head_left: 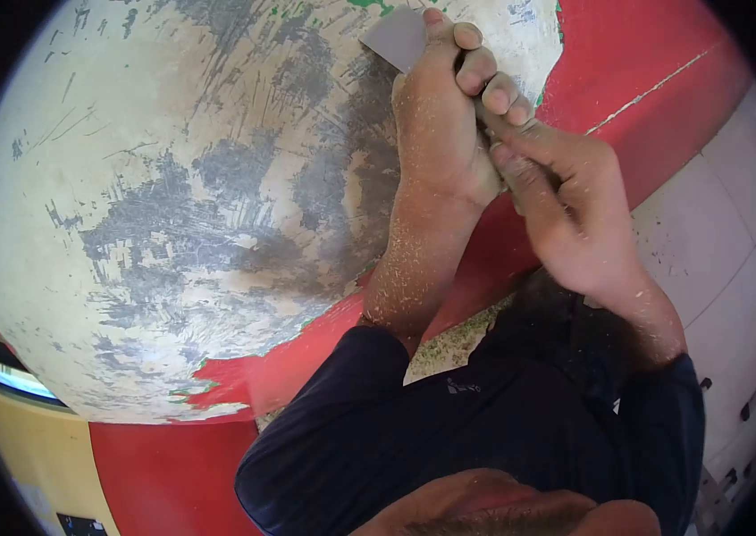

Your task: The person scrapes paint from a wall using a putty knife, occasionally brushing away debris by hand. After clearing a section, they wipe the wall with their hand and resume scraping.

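A flat grey blade, apparently of a scraper (396, 38), sticks out to the left past my left hand (441, 103) and lies against or just over the patchy white surface (244, 205). The fingers of my left hand are curled closed around its handle, which is mostly hidden. My right hand (570, 183) is closed just below, pressed against the left, with thumb and fingers pinched at what seems to be the handle's end. Pale dust and flakes cover both forearms. The surface shows grey scraped patches, streaks and a few green edges.
Red painted areas (655, 62) border the white surface on the right and below. Pale floor tiles (718, 223) lie at the right. A yellow panel (29, 447) and a dark-framed opening are at lower left. Speckled ground (458, 344) shows beneath my arms.
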